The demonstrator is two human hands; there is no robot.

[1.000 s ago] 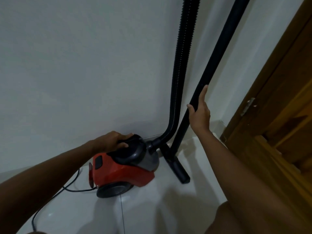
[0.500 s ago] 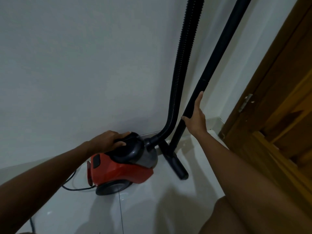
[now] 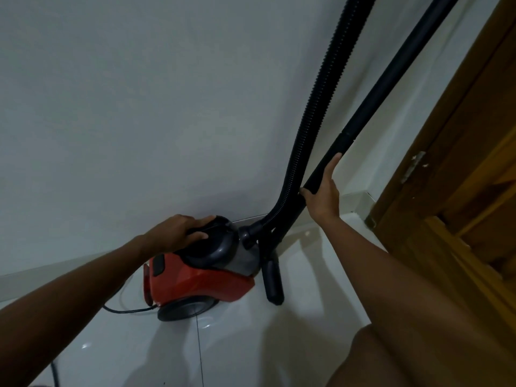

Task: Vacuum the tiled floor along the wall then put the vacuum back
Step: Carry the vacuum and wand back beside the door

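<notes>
A red and dark grey canister vacuum (image 3: 201,280) sits on the white tiled floor (image 3: 251,344) against the wall. My left hand (image 3: 178,233) grips its dark top handle. A ribbed black hose (image 3: 315,113) rises from the vacuum's front and leaves the frame at the top. Beside it a smooth black wand (image 3: 382,88) leans up against the wall, with its floor nozzle (image 3: 272,283) resting on the tiles right of the vacuum. My right hand (image 3: 324,194) holds the wand's lower part, fingers stretched along the tube.
A white wall (image 3: 139,107) fills the left and centre, meeting the floor at a pale skirting. A wooden door and frame (image 3: 452,191) stand at the right. The black power cord (image 3: 122,310) trails left from the vacuum's rear. My knee shows at the bottom right.
The vacuum and wand have shifted slightly toward the wall, and the nozzle now points more straight toward me. Both hands keep their holds.
</notes>
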